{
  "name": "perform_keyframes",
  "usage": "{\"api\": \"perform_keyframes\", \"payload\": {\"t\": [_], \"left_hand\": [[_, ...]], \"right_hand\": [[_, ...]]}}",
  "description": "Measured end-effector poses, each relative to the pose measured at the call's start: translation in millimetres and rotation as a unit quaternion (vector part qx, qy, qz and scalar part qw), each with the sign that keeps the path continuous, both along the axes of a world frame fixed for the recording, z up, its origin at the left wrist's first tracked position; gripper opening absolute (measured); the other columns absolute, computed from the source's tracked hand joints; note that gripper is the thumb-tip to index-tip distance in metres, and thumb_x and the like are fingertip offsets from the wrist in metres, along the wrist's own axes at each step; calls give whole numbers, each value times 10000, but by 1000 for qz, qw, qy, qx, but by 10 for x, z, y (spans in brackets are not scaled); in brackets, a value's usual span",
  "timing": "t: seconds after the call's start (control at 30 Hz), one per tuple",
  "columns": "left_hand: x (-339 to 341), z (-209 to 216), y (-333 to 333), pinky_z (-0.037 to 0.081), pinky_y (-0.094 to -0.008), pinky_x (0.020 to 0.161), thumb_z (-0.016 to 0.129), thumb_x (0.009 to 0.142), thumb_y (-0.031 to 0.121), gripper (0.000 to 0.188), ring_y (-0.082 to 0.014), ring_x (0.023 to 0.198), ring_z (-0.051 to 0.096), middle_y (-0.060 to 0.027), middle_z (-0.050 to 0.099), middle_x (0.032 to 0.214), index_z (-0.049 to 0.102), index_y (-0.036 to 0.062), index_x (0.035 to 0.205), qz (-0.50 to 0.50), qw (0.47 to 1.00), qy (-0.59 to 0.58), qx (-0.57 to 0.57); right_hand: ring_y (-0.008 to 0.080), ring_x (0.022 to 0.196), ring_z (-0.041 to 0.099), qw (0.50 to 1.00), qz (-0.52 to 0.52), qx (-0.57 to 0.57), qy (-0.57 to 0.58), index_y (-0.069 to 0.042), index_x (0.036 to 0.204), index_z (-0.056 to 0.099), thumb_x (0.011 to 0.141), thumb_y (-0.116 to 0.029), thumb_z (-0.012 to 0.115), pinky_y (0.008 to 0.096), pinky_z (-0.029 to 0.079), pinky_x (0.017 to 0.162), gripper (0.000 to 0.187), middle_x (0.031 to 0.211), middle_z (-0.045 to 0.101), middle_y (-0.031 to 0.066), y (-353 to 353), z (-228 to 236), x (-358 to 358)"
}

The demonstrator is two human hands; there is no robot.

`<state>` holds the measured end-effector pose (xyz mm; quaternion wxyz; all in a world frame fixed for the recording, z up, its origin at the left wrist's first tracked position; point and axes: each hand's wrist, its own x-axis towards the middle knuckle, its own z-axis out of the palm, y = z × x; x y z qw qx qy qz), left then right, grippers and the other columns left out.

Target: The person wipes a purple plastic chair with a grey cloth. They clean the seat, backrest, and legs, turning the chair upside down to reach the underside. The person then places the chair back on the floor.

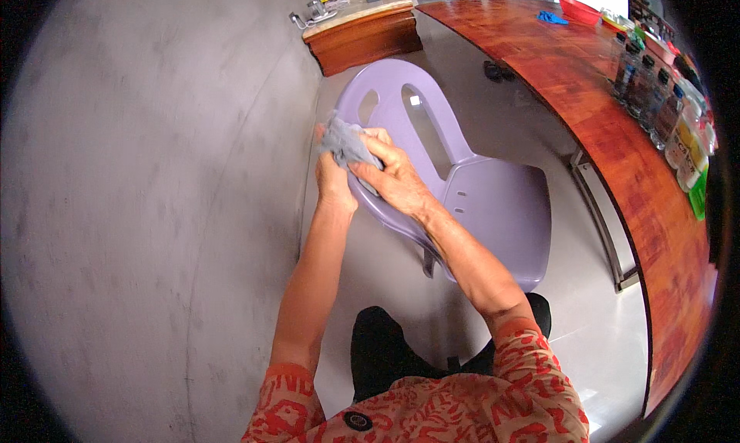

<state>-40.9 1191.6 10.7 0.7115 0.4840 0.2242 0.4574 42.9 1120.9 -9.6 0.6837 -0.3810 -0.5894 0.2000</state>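
A pale purple plastic chair [501, 204] stands in front of me, its slotted backrest angled toward the wall. At the near left edge of that backrest, a crumpled grey cloth [344, 142] is bunched between my two hands. My right hand [395, 175] is closed on the cloth from the right, fingers curled over it and thumb below. On the left side, my left hand [334, 182] is closed against the cloth by the chair's edge, with most of its fingers hidden behind it.
A grey wall [162, 196] runs close along my left. To the right, a curved reddish wooden table [570, 96] holds several clear bottles [654, 96], a red basin [580, 10] and a blue item [552, 17]. Beyond the chair is a low wooden cabinet [366, 38]. Dark shoes [497, 71] lie under the table.
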Motion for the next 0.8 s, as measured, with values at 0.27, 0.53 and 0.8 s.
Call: {"api": "perform_keyframes", "payload": {"t": [0.27, 0.53, 0.8], "left_hand": [[46, 30, -11, 465, -381, 785, 505, 872, 498, 592, -235, 934, 551, -112, 536, 1094, 462, 12, 1207, -90, 993, -45, -66], [18, 74, -32, 409, -419, 920, 487, 894, 464, 556, -226, 1111, 498, -89, 503, 1255, 448, 76, 1290, -45, 998, 2, -37], [10, 56, 31, 452, -371, 848, 488, 883, 480, 552, -213, 1028, 532, -82, 544, 1170, 481, 62, 1244, -40, 998, 43, 6]], "right_hand": [[213, 1181, 407, 995, 46, -37, -83, -68, 1116, 627, 671, 105, 616, 338, 317, 1001, 478, 1237, 424, 79, -560, -431, 99], [216, 1184, 405, 996, -1, -93, 18, -95, 1020, 651, 643, 102, 645, 321, 305, 1004, 425, 1210, 437, 77, -1006, -1381, 245], [297, 1039, 472, 961, -228, -13, -154, -181, 953, 670, 555, 47, 680, 355, 397, 894, 460, 1072, 451, 114, -913, -975, -81]]}}
